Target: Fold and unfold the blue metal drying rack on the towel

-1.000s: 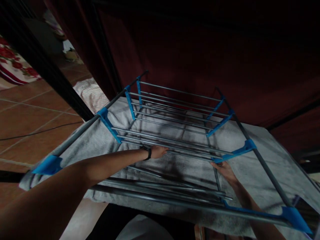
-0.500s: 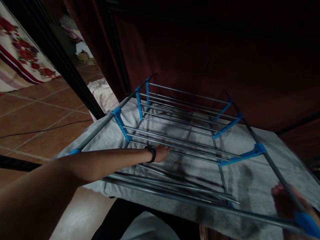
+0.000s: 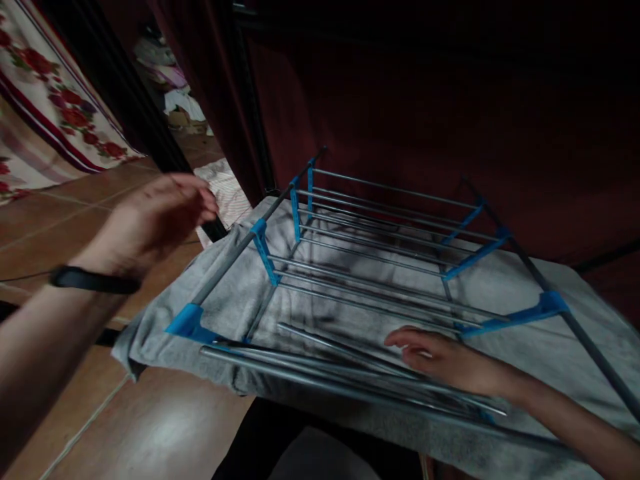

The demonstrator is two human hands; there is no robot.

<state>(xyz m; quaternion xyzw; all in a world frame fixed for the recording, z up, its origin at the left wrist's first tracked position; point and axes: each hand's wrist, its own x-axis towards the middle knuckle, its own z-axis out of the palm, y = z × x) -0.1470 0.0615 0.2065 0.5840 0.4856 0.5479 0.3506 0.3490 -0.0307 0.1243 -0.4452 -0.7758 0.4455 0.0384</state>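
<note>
Dark red curtain (image 3: 380, 100) forms the background; brown tiled floor (image 3: 165, 427) extends to your left. Directly before you, a grey blanket (image 3: 590, 300) covers the work surface. Locate the blue-bracketed metal rack (image 3: 350, 278) on top of it, lying lengthwise away from you. Several loose rods (image 3: 340, 349) lie at its near end. Your left hand (image 3: 160, 207), blurred and half-curled, is raised near the left rail; you cannot tell whether it grips anything. Your right hand (image 3: 440, 360), fingers loosely spread, is over the rods. A black wristband (image 3: 95, 280) encircles your left wrist.
</note>
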